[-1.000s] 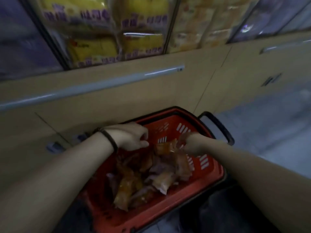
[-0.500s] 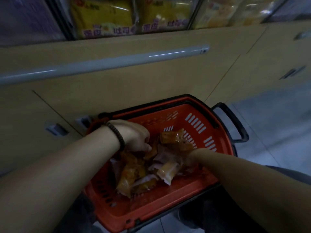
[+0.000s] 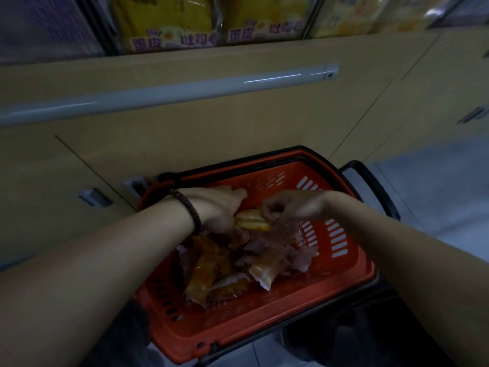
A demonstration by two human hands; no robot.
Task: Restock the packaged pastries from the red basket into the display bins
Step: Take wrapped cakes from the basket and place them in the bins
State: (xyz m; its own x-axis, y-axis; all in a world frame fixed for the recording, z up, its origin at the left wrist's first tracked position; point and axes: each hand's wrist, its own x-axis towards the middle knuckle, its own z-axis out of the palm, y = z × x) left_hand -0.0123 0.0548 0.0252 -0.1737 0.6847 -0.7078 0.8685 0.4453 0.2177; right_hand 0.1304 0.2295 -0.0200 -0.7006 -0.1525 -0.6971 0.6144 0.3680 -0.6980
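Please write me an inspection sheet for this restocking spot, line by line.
Surface: grey tiled floor, with the basket on it.
Job's things: red basket holds a loose pile of packaged pastries; one wrapped pastry is lifted above the pile.
Clutter: nothing seen.
Grips: left hand and right hand both hold the wrapped pastry between them.
Cables: nothing seen.
Surroundings: beige cabinet front with a grey rail; yellow bread bags in the display above.
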